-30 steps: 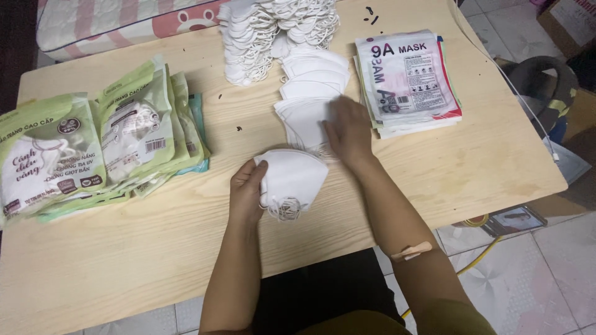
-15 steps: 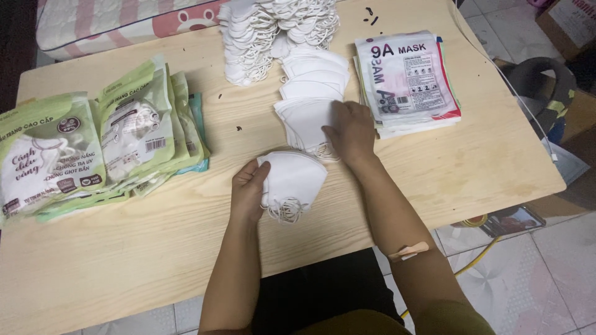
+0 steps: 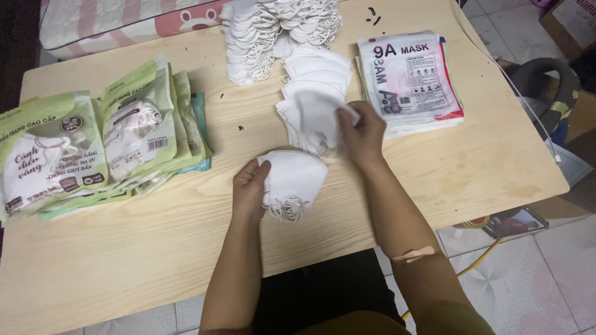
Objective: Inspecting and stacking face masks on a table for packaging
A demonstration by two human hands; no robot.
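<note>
We gather white face masks on the table (image 3: pixel 155 260).

Our left hand (image 3: pixel 249 189) has its fingers clasped on a small stack of folded masks (image 3: pixel 295 180), near the table's front edge. Just beyond the stack, our right hand (image 3: pixel 363 130) pinches one mask (image 3: pixel 316 111) off the fanned row (image 3: pixel 310 74). Judging by the large piles behind, most remain; the filled green packets (image 3: pixel 93 149) lie left of the stack.

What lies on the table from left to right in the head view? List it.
Green mask packets → left hand → small stack of white masks → right hand → pile of flat printed bags.
</note>
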